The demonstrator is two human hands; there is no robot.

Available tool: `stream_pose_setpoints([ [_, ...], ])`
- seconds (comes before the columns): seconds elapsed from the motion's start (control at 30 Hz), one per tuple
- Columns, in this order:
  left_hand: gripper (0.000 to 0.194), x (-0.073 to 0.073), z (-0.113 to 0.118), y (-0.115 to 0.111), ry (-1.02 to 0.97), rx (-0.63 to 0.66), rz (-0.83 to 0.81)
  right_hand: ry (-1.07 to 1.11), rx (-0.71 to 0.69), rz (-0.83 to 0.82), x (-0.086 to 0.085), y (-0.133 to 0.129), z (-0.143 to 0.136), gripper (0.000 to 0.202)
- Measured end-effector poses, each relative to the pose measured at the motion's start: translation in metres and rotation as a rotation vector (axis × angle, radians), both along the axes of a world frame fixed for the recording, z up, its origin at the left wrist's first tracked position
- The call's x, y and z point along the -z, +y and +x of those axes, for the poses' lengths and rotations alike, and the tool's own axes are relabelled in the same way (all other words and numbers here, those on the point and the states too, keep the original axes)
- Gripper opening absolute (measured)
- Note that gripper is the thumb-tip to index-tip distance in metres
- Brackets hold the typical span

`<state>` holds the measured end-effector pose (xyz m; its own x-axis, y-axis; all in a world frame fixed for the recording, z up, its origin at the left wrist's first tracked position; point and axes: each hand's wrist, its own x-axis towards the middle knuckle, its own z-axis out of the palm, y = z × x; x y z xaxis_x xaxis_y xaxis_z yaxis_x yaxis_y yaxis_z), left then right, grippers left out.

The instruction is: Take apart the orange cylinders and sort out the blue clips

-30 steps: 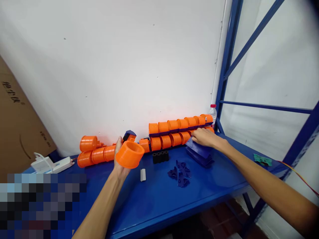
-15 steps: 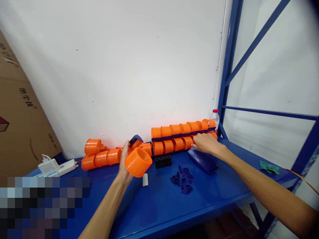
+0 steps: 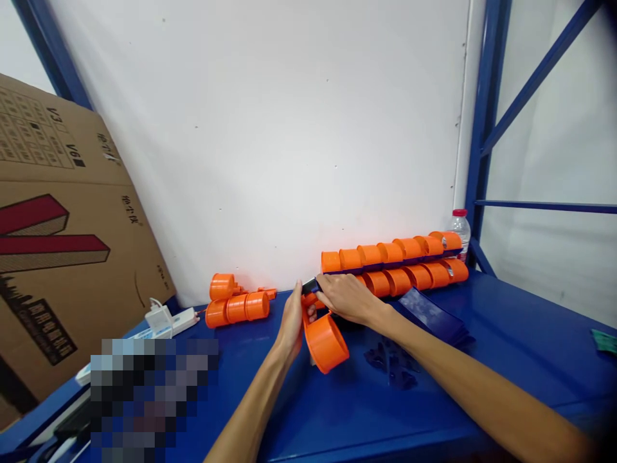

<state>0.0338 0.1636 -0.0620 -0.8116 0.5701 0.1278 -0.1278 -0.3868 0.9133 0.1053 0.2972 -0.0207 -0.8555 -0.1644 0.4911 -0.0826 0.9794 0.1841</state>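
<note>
My left hand (image 3: 290, 325) is closed around the stem of an orange plastic part with a round, hollow cup (image 3: 328, 344) at its lower end. The cup hangs tilted over the blue table, its opening turned toward the lower right. A dark blue piece (image 3: 311, 286) sits at the top of that part, between my two hands. My right hand (image 3: 346, 298) has its fingers closed at this piece; the fingertips are partly hidden. Behind my right hand stand two rows of orange cups (image 3: 398, 281). Beneath my right forearm lie a stack of dark blue sheets (image 3: 431, 315) and several small dark blue scraps (image 3: 393, 363).
More orange cup parts (image 3: 237, 307) lie at the left against the white wall. A power strip (image 3: 183, 320) with a white plug, and a large cardboard box (image 3: 72, 244), are farther left. A bottle (image 3: 461, 228) with a red cap stands beside the blue rack post (image 3: 477, 161).
My right hand has moved left from the orange row to the part in my left hand. The held cup has tipped downward. The view has shifted left.
</note>
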Motion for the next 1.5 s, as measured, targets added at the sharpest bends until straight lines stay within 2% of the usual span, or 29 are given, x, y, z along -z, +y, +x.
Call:
stream_pose_setpoints([
  [0.1, 0.053, 0.003, -0.002, 0.005, 0.023, -0.031, -0.076, -0.045, 0.012, 0.048, 0.012, 0.006, 0.001, 0.026],
  [0.2, 0.048, 0.0, -0.008, 0.002, -0.056, 0.105, -0.116, -0.071, 0.0, 0.005, 0.015, 0.013, 0.004, 0.028],
  [0.27, 0.041, -0.007, -0.014, -0.006, -0.132, 0.231, -0.144, -0.053, -0.062, -0.156, 0.01, 0.021, 0.006, 0.027],
  [0.33, 0.038, -0.016, -0.02, -0.016, -0.198, 0.332, -0.13, 0.003, -0.138, -0.415, 0.001, 0.035, 0.01, 0.029],
  [0.4, 0.034, -0.023, -0.024, -0.023, -0.233, 0.307, -0.032, -0.02, -0.2, -0.664, -0.011, 0.053, 0.018, 0.033],
  [0.5, 0.028, -0.024, -0.026, -0.024, -0.273, 0.15, 0.11, -0.41, -0.264, -0.867, -0.02, 0.082, 0.031, 0.031],
  [0.57, 0.027, -0.019, -0.026, -0.019, -0.287, 0.136, 0.138, -0.712, -0.26, -0.882, -0.019, 0.096, 0.037, 0.026],
  [0.67, 0.026, -0.01, -0.026, -0.015, -0.272, 0.181, 0.135, -0.931, -0.158, -0.834, -0.008, 0.105, 0.037, 0.022],
  [0.83, 0.028, -0.01, -0.028, -0.017, -0.312, 0.118, 0.101, -0.981, -0.01, -0.714, 0.004, 0.1, 0.03, 0.016],
  [0.9, 0.028, -0.012, -0.027, -0.018, -0.324, 0.111, 0.081, -1.003, 0.026, -0.676, 0.003, 0.099, 0.032, 0.017],
  [1.0, 0.027, -0.014, -0.022, -0.017, -0.301, 0.161, 0.075, -1.046, 0.02, -0.656, -0.003, 0.1, 0.038, 0.03],
  [1.07, 0.026, -0.015, -0.017, -0.014, -0.275, 0.196, 0.047, -0.985, -0.051, -0.702, -0.008, 0.099, 0.042, 0.034],
  [1.1, 0.027, -0.016, -0.014, -0.013, -0.259, 0.219, 0.019, -0.876, -0.098, -0.746, -0.009, 0.097, 0.043, 0.029],
  [1.17, 0.031, -0.016, -0.008, -0.009, -0.223, 0.266, -0.046, -0.488, -0.184, -0.837, -0.009, 0.085, 0.041, 0.019],
  [1.23, 0.035, -0.014, -0.005, -0.006, -0.182, 0.296, -0.095, -0.078, -0.266, -0.871, -0.003, 0.068, 0.035, 0.021],
  [1.27, 0.036, -0.012, -0.004, -0.004, -0.168, 0.297, -0.113, 0.061, -0.306, -0.859, 0.001, 0.059, 0.032, 0.025],
  [1.37, 0.038, -0.006, -0.004, 0.0, -0.155, 0.284, -0.154, 0.155, -0.393, -0.771, 0.017, 0.036, 0.023, 0.033],
  [1.5, 0.042, -0.001, -0.003, 0.004, -0.137, 0.275, -0.158, 0.209, -0.361, -0.727, 0.024, 0.031, 0.019, 0.014],
])
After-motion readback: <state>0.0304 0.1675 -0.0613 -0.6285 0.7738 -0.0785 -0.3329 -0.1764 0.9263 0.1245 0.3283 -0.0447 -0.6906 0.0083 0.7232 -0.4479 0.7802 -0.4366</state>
